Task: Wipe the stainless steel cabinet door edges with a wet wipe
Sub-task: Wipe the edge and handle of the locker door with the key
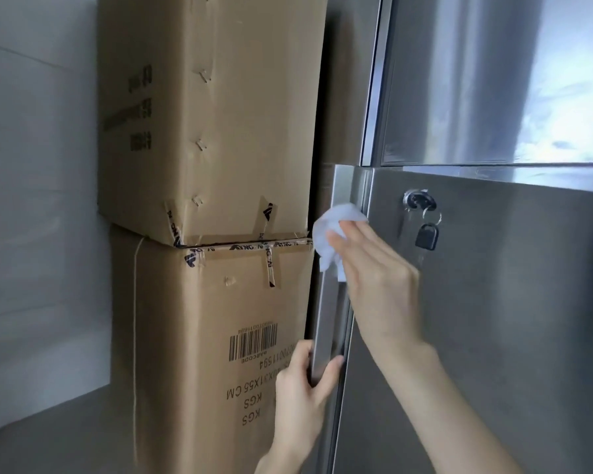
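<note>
Grey wall (38, 165) and stacked cartons hem in a stainless steel cabinet. A person's right hand (374, 278), fingers laid out nearly straight, presses a crumpled white wet wipe (329, 234) against the vertical door edge (332, 302) of the lower cabinet door (493, 319); the wipe bunches at 11 o'clock from the hand, near the top of the edge. At 7 o'clock from it, the left hand (305, 395) grips the same edge lower down, thumb across the front face and fingers curled behind.

At 1 o'clock from the right hand sits a lock (418, 200) with a key in it and a black fob (426, 237) hanging on a ring. At 12 o'clock, the upper door (459, 80) starts just above a thin horizontal seam.

At 9 o'clock from the edge stand two cardboard boxes, the upper box (202, 114) overhanging the lower box (202, 336). Only a narrow dark gap separates them from the cabinet's side, and the left fingers reach into it. Open grey floor (48, 439) shows at 8 o'clock.
</note>
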`<state>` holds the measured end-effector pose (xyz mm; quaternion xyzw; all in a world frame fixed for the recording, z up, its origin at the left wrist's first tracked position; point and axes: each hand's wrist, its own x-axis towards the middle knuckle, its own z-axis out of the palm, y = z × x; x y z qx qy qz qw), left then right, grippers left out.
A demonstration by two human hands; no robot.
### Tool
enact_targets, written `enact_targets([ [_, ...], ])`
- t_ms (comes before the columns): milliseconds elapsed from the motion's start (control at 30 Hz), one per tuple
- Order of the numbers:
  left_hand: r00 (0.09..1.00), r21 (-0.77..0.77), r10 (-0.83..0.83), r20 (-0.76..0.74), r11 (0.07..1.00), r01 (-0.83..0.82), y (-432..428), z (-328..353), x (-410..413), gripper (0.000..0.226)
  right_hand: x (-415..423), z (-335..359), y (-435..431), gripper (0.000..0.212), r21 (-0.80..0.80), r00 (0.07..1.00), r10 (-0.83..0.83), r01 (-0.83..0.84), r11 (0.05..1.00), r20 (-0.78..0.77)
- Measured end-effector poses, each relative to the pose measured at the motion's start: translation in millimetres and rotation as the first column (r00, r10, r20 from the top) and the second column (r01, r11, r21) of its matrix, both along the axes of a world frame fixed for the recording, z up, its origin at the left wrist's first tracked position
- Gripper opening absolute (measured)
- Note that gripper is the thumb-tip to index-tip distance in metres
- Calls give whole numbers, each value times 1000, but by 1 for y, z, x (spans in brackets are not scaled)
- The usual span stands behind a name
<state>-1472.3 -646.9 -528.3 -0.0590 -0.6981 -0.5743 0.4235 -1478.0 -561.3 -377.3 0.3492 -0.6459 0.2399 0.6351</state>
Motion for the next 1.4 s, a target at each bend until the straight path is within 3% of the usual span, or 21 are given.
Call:
enact_targets([
  [100,999,24,-15,-31,1000,16,2,0,1,22,-1,35,-8,28,-73,998,56,-54,996,28],
  [200,999,-6,26,-41,1000,-26,2,-1,6,43,0,8,-5,26,-86,998,33,-38,996,-51],
  [367,999,-43,33,-27,998,-35,1,-2,9,55,2,-3,1,20,-94,996,46,-53,994,-80],
  [500,999,-62,16,-43,998,-19,-1,-15,13,50,3,25,-9,19,-164,989,136,-144,976,-59],
  [667,1000,-108,-11,24,994,13,-8,-26,15,55,-15,-34,1,9,-73,987,100,-110,991,-122],
  [800,997,-101,52,61,994,-46,-8,-24,0,31,-25,-88,7,12,79,997,29,-24,997,-68],
  [933,995,-68,46,88,997,-40,-7,-25,-10,24,-36,-54,-2,13,33,999,33,-32,999,-36],
  [1033,997,-63,14,76,998,-9,-8,-27,-11,36,-37,-46,-8,14,-13,997,69,-70,997,-33],
  [1100,995,-83,-39,94,995,46,-13,-28,-11,32,-37,-65,-4,13,12,997,65,-64,998,-42],
  [1167,969,-100,-188,159,973,206,-21,-28,-9,29,-38,-89,5,15,72,996,82,-81,994,-16],
  [1267,906,-195,-336,255,900,389,-41,-20,-4,48,-40,-106,15,20,127,988,140,-148,981,68],
  [1333,893,-238,-363,265,873,425,-52,-10,-1,42,-38,-108,18,19,104,981,174,-182,978,83],
  [1400,893,-183,-392,221,883,433,-60,5,0,48,-36,-110,19,20,63,977,204,-208,976,63],
])
